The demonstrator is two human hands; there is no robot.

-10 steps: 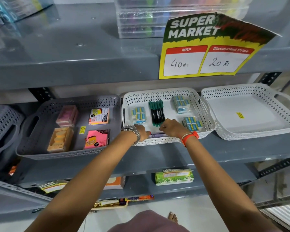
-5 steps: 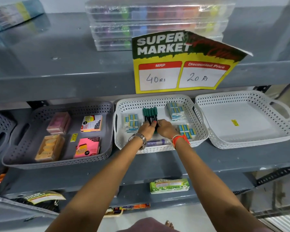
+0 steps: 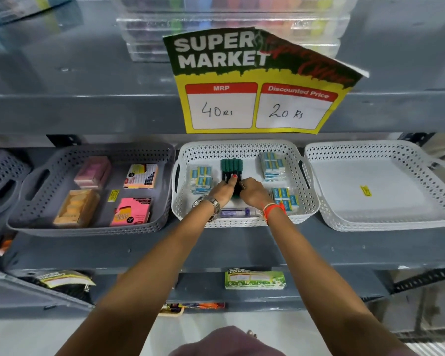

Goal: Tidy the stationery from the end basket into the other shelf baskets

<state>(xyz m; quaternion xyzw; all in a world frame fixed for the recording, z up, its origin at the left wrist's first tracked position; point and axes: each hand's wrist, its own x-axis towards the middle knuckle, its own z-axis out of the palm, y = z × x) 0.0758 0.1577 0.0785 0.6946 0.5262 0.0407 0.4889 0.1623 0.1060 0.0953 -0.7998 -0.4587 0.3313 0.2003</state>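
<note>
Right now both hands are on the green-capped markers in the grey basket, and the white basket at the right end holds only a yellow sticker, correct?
Not quite. The head view shows the left hand and right hand on the green-capped markers in the middle white basket, not the grey basket. The right-end white basket does hold only a yellow sticker.

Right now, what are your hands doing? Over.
Left hand and right hand both on the green markers in the middle basket. End basket empty. Nothing in the way.
</note>
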